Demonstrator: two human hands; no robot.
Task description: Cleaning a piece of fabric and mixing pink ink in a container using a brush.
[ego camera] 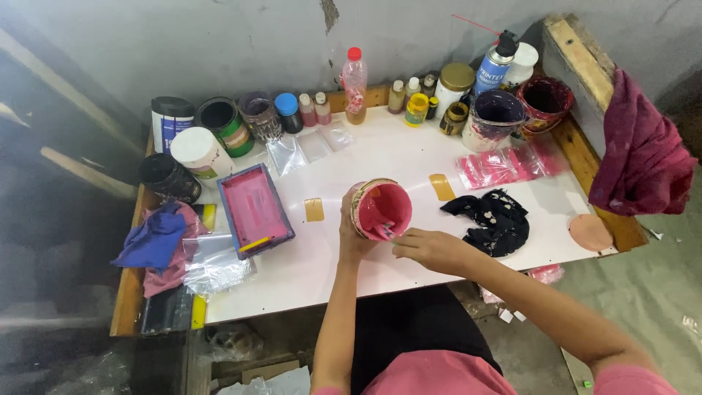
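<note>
The left hand (352, 232) is gripping the tilted pink paint tub (380, 209), its mouth facing the right hand (431, 249), which is pinching a small tool (385, 232) inside it.

The tilted can (381, 209) in the middle is bright pink inside with a cream rim. Left of it, the tray (256, 210) is pink with a dark blue-grey frame and a yellow strip at its near end. A blue rag (153, 240) lies at the far left on a pink cloth (172, 272). To the right, a black cloth (495, 219) has pale flecks. The table (395, 153) is white, with two ochre patches; a maroon cloth (640, 157) hangs at the right edge
</note>
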